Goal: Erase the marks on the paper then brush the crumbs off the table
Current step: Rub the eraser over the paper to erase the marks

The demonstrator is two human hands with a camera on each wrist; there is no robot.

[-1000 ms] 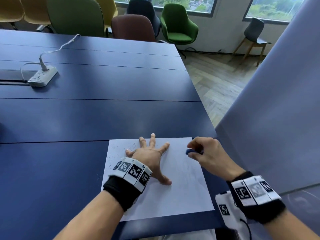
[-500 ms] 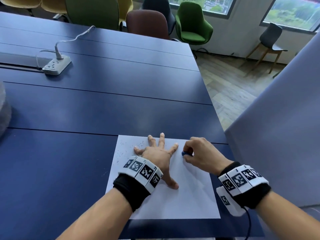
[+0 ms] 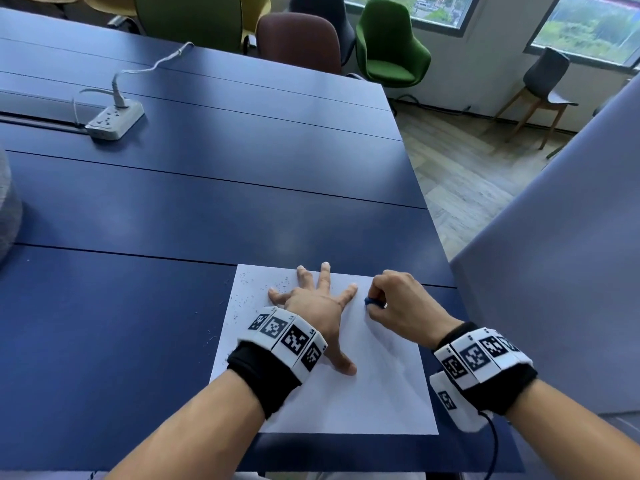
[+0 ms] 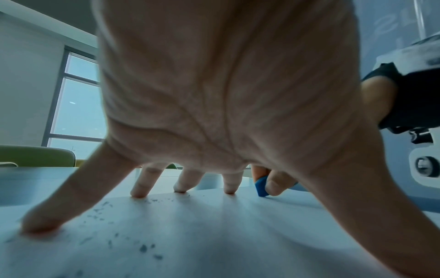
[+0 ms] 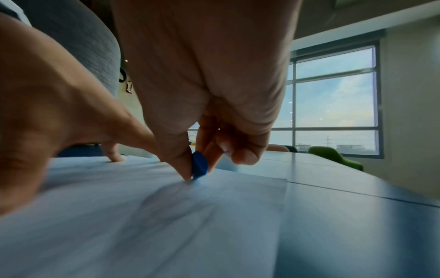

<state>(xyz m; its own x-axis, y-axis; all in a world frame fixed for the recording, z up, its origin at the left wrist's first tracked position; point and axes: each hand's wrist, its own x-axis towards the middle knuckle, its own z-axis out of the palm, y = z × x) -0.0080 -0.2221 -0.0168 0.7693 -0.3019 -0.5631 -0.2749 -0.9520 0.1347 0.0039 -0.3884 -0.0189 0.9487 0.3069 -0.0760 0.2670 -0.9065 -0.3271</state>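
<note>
A white sheet of paper (image 3: 363, 393) lies at the near right of the dark blue table (image 3: 173, 220). My left hand (image 3: 317, 303) presses flat on it, fingers spread. Its fingertips (image 4: 140, 190) touch the paper (image 4: 214, 235) in the left wrist view. My right hand (image 3: 391, 303) pinches a small blue eraser (image 3: 372, 301) just right of the left index finger, near the sheet's far right corner. The eraser (image 5: 199, 165) tip meets the paper (image 5: 166, 225) in the right wrist view; the eraser (image 4: 261, 187) also shows past my left palm. Dark crumbs (image 3: 247, 297) speckle the sheet's far left part.
A white power strip (image 3: 114, 120) with its cable lies at the far left of the table. A grey rounded object (image 3: 8, 209) sits at the left edge. A grey partition (image 3: 561, 271) stands close on the right. Chairs (image 3: 389, 46) line the far side.
My right hand with the eraser has moved left, from the paper's right edge to beside my left index finger. The left hand stays pressed on the sheet.
</note>
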